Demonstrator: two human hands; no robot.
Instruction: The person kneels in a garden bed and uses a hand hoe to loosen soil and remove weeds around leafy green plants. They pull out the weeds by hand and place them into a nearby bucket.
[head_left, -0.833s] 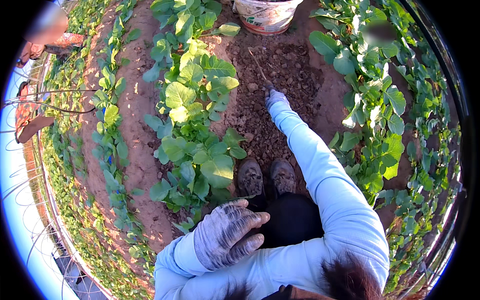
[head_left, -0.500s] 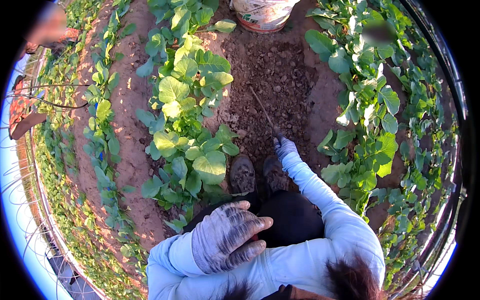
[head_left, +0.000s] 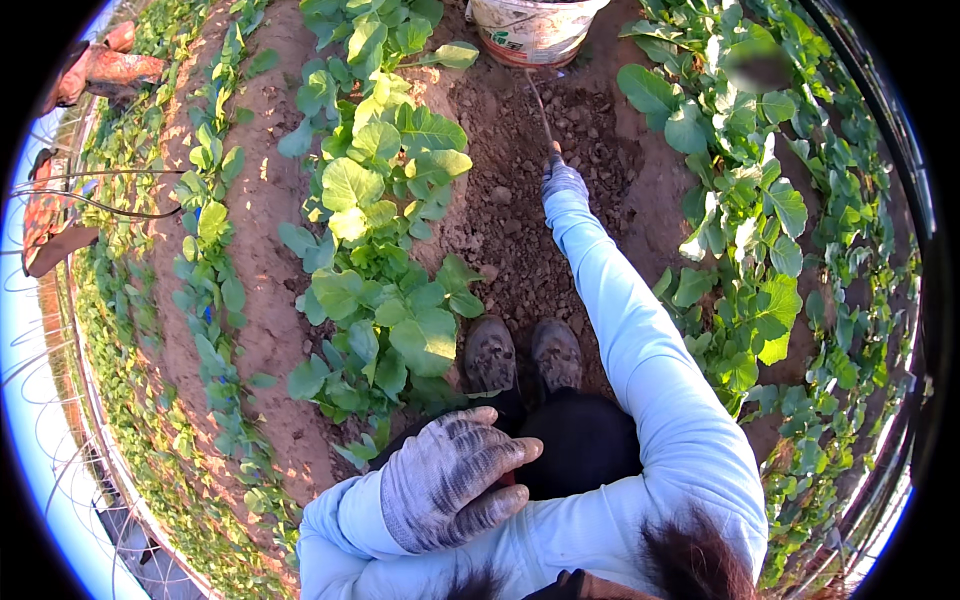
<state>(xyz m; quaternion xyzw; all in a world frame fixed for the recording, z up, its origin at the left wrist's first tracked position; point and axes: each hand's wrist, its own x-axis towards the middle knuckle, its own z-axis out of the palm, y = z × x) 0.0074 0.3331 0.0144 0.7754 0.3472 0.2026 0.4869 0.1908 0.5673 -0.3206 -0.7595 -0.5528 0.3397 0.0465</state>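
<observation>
Slender tool, grasped in the gloved right hand, points at the white bucket, tip near its base, while the gloved left hand, half-curled, sits well apart from that bucket, its grip impossible to tell.

A head-worn fisheye looks down from above.

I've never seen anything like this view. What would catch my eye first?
Probably the long pale-blue right sleeve, stretched up the middle to a gloved right hand gripping a thin tool over bare soil. Next, the white bucket at the top edge, and the gloved left hand, fingers bent, low in front of the body.
</observation>
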